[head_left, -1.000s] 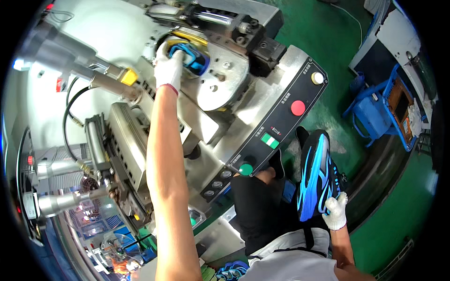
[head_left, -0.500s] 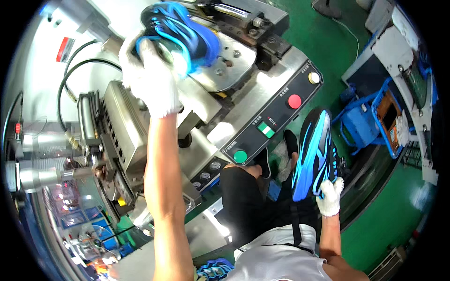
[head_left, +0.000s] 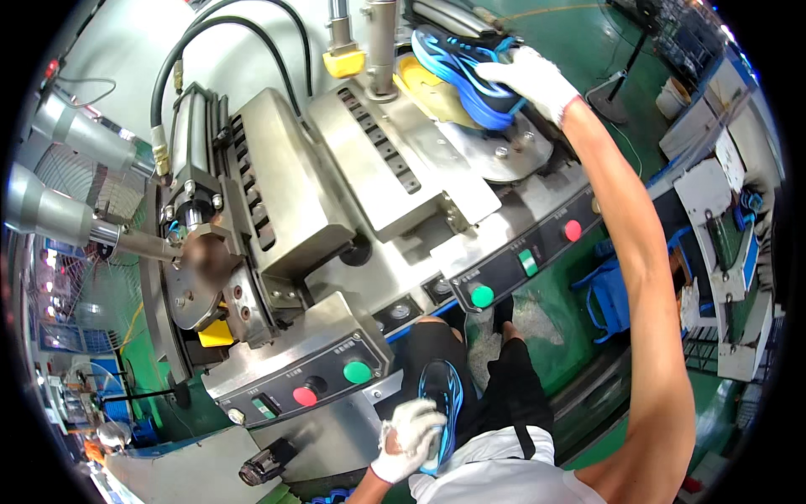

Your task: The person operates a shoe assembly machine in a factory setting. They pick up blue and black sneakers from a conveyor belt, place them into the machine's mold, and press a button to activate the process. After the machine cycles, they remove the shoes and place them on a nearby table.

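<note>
My right hand (head_left: 537, 82), in a white glove, grips a black and blue sneaker (head_left: 470, 77) by the heel end. That sneaker is over the metal plate (head_left: 514, 155) at the machine's far right station, its toe toward a yellow pad (head_left: 426, 91). Whether it rests fully on the plate, I cannot tell. Low in front of me, above my lap, my gloved left hand (head_left: 409, 439) is closed on the heel part of a second black and blue sneaker (head_left: 443, 395), whose toe points away from me.
The steel machine (head_left: 378, 160) has black control panels with green buttons (head_left: 482, 296) and red buttons (head_left: 573, 230). Black hoses (head_left: 243, 23) arch above its left side. A blue stool (head_left: 606, 294) stands on the green floor to the right. More blue shoes (head_left: 332, 496) lie at the bottom edge.
My left hand has come down from the machine to my lap with a sneaker. My right hand has moved from beside my lap up to the right station with the other. The view has shifted left.
</note>
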A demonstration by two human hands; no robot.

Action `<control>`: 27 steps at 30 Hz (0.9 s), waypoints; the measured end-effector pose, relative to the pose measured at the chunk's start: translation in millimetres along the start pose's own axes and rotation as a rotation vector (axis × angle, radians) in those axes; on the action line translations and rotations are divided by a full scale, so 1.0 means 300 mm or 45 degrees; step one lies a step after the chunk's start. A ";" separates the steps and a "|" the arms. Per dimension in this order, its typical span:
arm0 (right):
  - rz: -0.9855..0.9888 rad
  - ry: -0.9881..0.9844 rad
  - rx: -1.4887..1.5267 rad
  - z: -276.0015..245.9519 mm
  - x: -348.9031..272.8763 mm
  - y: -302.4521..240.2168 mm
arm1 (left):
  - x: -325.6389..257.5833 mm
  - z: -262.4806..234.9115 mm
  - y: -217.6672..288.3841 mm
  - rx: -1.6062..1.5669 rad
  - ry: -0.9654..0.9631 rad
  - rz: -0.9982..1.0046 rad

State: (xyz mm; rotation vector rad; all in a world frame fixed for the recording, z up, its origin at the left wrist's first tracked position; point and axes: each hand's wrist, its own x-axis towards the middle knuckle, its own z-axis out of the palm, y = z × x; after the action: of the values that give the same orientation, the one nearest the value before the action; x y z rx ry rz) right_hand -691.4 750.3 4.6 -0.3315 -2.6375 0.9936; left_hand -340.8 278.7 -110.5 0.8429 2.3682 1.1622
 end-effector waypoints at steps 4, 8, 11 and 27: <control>-0.062 -0.144 -0.715 0.323 0.240 0.105 | -0.011 -0.016 -0.031 -0.025 0.055 0.116; 0.071 -0.391 -0.564 0.386 0.232 -0.065 | -0.043 0.005 -0.073 -0.106 0.138 0.002; 0.040 -0.329 -0.617 0.380 0.219 -0.027 | -0.043 0.007 -0.085 -0.129 0.075 0.015; -0.454 -0.096 -0.400 0.480 -1.132 0.031 | -0.015 0.125 -0.066 -0.203 0.046 0.170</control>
State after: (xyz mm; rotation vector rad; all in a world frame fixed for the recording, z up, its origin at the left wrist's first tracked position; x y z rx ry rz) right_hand -426.9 563.1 -171.7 0.1131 -2.7837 0.4896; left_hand -323.5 288.0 -148.3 0.9439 2.2402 1.4093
